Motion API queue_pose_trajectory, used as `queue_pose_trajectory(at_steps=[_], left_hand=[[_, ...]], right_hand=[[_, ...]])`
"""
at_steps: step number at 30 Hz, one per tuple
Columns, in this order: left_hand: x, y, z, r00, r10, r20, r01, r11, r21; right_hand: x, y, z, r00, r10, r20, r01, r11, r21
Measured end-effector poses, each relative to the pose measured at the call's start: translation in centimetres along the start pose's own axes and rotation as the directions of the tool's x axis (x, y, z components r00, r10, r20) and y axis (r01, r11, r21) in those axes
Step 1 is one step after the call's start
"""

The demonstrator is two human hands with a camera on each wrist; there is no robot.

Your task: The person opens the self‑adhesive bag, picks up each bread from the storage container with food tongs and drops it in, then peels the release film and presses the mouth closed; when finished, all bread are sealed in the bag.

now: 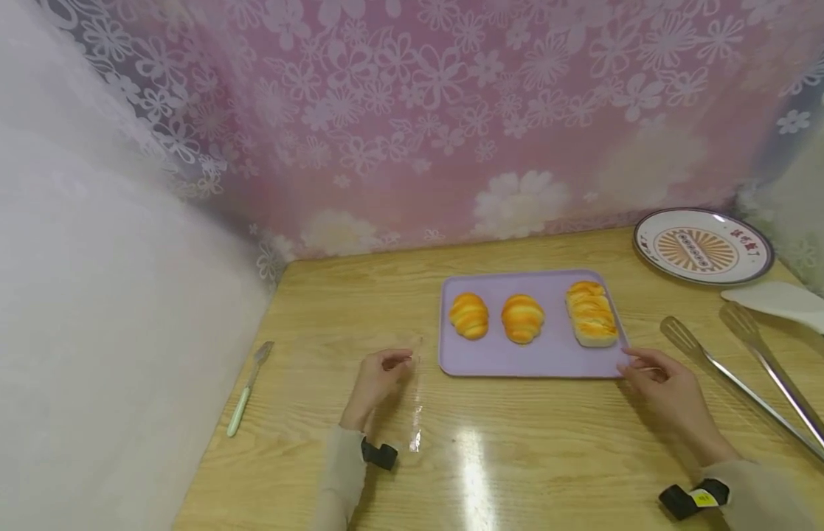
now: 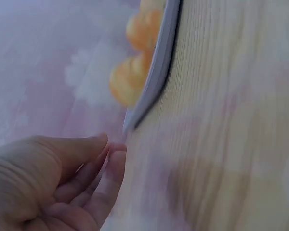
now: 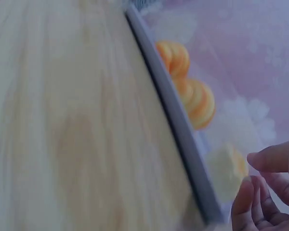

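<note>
Plate [image 1: 694, 251]: white, sunburst-printed, on the table [image 1: 544, 450].
White utensil [image 1: 780, 301]: just in front of the plate.
Metal tongs [image 1: 786, 383]: spread, in front of the plate.
Green-handled utensil [image 1: 246, 392]: well left of the plate.
Flowered cloth [image 1: 451, 125]: behind the plate.

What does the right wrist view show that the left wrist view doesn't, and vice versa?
Only the right wrist view: the right hand. The loaf is clear there; a pale sliver at the left wrist view's top may be it.

Only the left wrist view: the left hand.

Both: part of the lilac tray, two croissant-shaped rolls, the wooden tabletop and the floral backdrop.
</note>
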State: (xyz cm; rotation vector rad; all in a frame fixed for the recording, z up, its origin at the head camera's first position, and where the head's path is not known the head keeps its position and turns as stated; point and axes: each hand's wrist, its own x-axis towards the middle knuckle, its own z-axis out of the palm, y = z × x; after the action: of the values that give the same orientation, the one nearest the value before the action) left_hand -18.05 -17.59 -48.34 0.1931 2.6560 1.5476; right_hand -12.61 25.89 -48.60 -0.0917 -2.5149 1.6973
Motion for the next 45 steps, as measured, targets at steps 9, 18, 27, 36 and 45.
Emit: queue_pose_trajectory(at_steps=[9,18,27,36,45], left_hand=[[-0.4,-3.2,-5.4,0.993,0.056,0.106,-0.086,0.951,0.297],[-0.2,-3.4,-5.4,0.976,-0.079,0.204,-0.002,0.929,0.369],[-0.1,-3.1,-4.8,0.976,-0.094,0.199,0.018,0.935,0.354],[-0.4,-3.3,-5.3,0.985,-0.073,0.157,0.012,0.933,0.36],[-0.5,-3.3,-5.2,0.99,0.007,0.138,-0.054,0.939,0.341]], right_hand=[[0.9,-6.1,9.2,0.968,-0.18,0.173,0.183,0.983,-0.004],[1.5,-8.6,20.1,0.814,-0.44,0.38,0.513,0.851,-0.114],[2.8,-9.7,24.1,0.722,-0.488,0.491,0.678,0.643,-0.357],[2.9,-10.0,24.5,0.762,-0.401,0.51,0.63,0.643,-0.436],[3.0,-10.0,24.2,0.777,-0.384,0.499,0.604,0.676,-0.422]])
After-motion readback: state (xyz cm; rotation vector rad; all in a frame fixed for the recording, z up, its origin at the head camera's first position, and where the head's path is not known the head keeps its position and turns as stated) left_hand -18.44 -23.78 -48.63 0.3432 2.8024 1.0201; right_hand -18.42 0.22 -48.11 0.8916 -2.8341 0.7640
